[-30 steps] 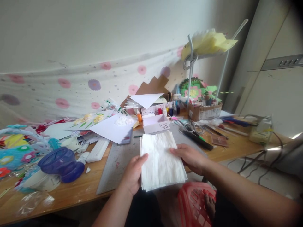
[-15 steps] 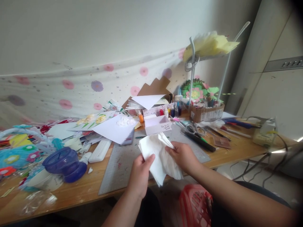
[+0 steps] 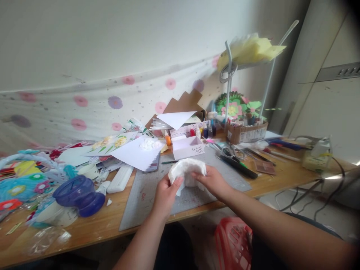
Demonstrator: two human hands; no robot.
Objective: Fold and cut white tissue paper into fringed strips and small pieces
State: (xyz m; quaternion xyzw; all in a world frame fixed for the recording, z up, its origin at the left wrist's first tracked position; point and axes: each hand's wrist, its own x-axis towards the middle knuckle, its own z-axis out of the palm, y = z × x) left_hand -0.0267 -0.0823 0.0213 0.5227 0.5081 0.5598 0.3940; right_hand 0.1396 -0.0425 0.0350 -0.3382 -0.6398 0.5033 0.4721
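Note:
A wad of thin white tissues (image 3: 188, 169) is bent into an arch between my two hands, its loose edges hanging down. My left hand (image 3: 165, 193) pinches the left end, thumb on the near side. The right end is gripped by my right hand (image 3: 215, 182), whose thumb reaches into the curve. Both hands hold the tissues just above the near part of a grey cutting mat (image 3: 140, 202). Behind the tissues lies a thin dark pen-like stick (image 3: 168, 162), and beyond it stands an open white box (image 3: 188, 149) with handwriting.
Scissors (image 3: 231, 152) and a long black tool (image 3: 239, 167) lie to the right. A blue plastic vessel (image 3: 81, 195) and crafted flowers (image 3: 22, 187) crowd the left. White shreds sit on a paper sheet (image 3: 132, 155). Below the table edge is a red plastic basket (image 3: 232, 240).
The tissues, held flat and fanned downward before, are now curved into an arch. Both hands have risen slightly and moved away from the table's front edge, still gripping them.

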